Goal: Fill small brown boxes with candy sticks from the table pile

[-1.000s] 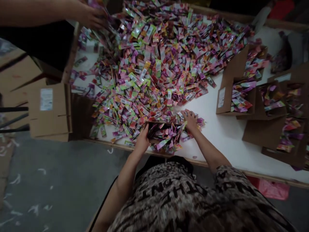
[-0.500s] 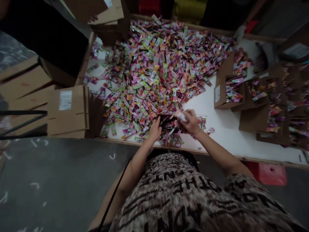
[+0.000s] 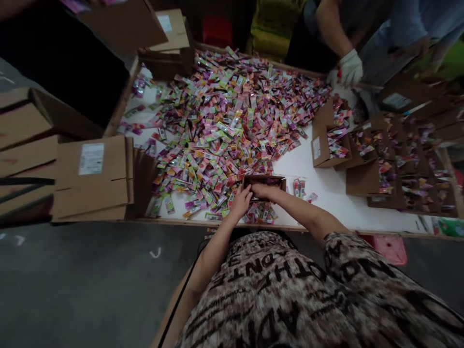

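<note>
A small open cardboard box [image 3: 281,182] stands at the near side of the table, against the heap of small colourful packets [image 3: 217,130]. My left hand [image 3: 240,201] grips the box's left side, with the thumb at its rim. Inside the box is my right hand [image 3: 260,190], reaching in from the right; its fingers are mostly hidden, so what they hold is not visible. Some packets show dimly in the box, and more lie on the table in front of it.
Filled boxes [image 3: 386,179] crowd the table's right side. Flattened cartons [image 3: 92,181] are stacked at the left. Across the table, a co-worker's gloved hand [image 3: 351,67] is near the packets. A wooden edge [image 3: 174,221] borders the white tabletop [image 3: 326,195].
My right hand has gone from above the box's right side, where it held something pale and shiny, down into the box. The view has shifted, and a co-worker's gloved hand now shows clearly.
</note>
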The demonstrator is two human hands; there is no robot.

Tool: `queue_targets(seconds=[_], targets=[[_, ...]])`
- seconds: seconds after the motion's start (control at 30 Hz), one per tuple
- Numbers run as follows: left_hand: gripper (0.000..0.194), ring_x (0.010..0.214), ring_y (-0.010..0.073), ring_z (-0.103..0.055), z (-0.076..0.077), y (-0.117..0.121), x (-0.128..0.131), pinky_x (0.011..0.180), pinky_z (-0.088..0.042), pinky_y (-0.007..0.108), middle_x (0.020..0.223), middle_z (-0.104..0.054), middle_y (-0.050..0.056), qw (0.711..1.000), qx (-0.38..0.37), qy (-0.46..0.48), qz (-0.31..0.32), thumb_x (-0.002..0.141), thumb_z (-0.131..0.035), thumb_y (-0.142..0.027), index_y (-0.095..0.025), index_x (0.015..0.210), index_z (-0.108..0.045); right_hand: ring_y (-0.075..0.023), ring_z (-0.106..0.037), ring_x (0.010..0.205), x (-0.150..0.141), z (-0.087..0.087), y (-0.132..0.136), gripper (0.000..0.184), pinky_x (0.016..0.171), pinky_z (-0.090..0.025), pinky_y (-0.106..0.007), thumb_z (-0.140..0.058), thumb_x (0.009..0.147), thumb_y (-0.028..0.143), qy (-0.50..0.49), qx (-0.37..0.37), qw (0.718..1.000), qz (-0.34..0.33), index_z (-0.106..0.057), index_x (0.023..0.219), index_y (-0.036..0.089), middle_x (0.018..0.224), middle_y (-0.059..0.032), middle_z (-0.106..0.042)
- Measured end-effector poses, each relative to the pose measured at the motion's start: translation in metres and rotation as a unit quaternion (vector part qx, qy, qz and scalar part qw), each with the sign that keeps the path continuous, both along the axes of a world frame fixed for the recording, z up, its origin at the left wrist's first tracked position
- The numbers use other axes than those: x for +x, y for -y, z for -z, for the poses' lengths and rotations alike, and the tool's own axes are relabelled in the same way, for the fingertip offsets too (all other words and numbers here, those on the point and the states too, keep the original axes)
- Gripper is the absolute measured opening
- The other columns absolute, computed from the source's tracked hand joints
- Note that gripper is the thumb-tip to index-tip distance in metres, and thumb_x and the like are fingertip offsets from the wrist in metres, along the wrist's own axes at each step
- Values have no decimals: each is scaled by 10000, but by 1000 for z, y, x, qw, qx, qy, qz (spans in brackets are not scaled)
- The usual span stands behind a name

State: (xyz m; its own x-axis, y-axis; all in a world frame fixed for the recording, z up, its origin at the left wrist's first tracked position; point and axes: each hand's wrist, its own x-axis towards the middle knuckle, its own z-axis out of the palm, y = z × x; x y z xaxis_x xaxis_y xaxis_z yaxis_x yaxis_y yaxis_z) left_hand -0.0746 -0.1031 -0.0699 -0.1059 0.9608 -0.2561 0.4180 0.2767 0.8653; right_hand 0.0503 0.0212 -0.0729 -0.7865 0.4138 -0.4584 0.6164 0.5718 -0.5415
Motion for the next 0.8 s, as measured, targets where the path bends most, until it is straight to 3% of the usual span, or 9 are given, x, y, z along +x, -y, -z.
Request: queue_targets(seconds=[0.1, 0.2, 0.27, 0.33, 0.43, 0.53, 0.6, 0.67, 0.8], targets=[[527, 1448, 285, -461, -8, -1, -3, 1208, -368, 454, 1580, -444, 149, 999, 9, -26, 18, 986, -483, -241, -223, 1508, -550, -301, -670, 1188, 18, -27, -10, 492, 1042, -527, -393, -728, 768, 86, -24, -21, 999, -21, -701, 1260, 100, 1339, -202, -667], [534, 1398, 311, -512, -16, -2, -3, 1174, -411, 468, 1550, -480, 156, 996, -26, -77, 21, 969, -490, -209, -224, 1497, -566, -273, -618, 1289, 44, -53, -18, 509, 1124, -458, -400, -760, 765, 163, -154, -93, 984, 10, -718, 1272, 163, 1371, -130, -670], [486, 1374, 346, -525, -23, -3, -3, 1165, -414, 508, 1545, -489, 152, 991, -40, -123, 25, 940, -524, -195, -227, 1407, -656, -249, -633, 1264, 68, -64, -22, 445, 1121, -457, -396, -764, 798, 276, -243, -152, 953, 96, -743, 1235, 195, 1321, -88, -705], [444, 1404, 373, -483, -31, -5, -4, 1181, -381, 543, 1577, -454, 153, 987, -8, -158, 22, 934, -548, -210, -218, 1353, -695, -235, -654, 1213, 100, -65, -23, 447, 1090, -481, -404, -735, 832, 379, -303, -163, 908, 241, -736, 1244, 205, 1281, -80, -720], [428, 1485, 361, -378, -43, -10, -6, 1221, -312, 544, 1633, -376, 148, 983, 73, -168, 28, 966, -568, -300, -214, 1370, -677, -249, -627, 1221, 163, -47, -16, 593, 1054, -498, -442, -682, 856, 462, -279, -61, 803, 523, -629, 1380, 190, 1363, -133, -652], [478, 1560, 403, -200, -56, -14, -6, 1242, -136, 656, 1657, -352, 118, 972, 107, -169, 123, 898, -711, -399, -277, 1359, -681, -329, -494, 1359, 216, -12, 9, 894, 1100, -432, -510, -782, 746, 518, -58, 14, 721, 690, -485, 1496, 132, 1498, -245, -488], [477, 1575, 447, -90, -64, -18, -2, 1194, 11, 749, 1649, -376, 104, 960, 110, -191, 170, 847, -777, -400, -309, 1310, -709, -390, -382, 1431, 227, 15, 35, 1030, 1119, -373, -572, -842, 669, 560, 94, -6, 720, 688, -448, 1515, 125, 1568, -299, -352], [400, 1575, 438, -105, -68, -24, 5, 1190, 37, 749, 1628, -413, 101, 953, 119, -215, 176, 866, -760, -372, -303, 1259, -734, -405, -349, 1431, 215, 39, 62, 958, 1095, -368, -595, -835, 691, 557, 147, 0, 754, 640, -481, 1487, 160, 1603, -298, -277], [241, 1372, 348, -517, -55, -50, 21, 1177, -356, 506, 1405, -631, 144, 940, 40, -197, 275, 937, -666, -330, -224, 1114, -791, -301, -487, 1293, 171, 72, 93, 483, 1078, -408, -457, -687, 821, 248, 76, 91, 813, 570, -670, 1291, 138, 1460, -238, -503]])
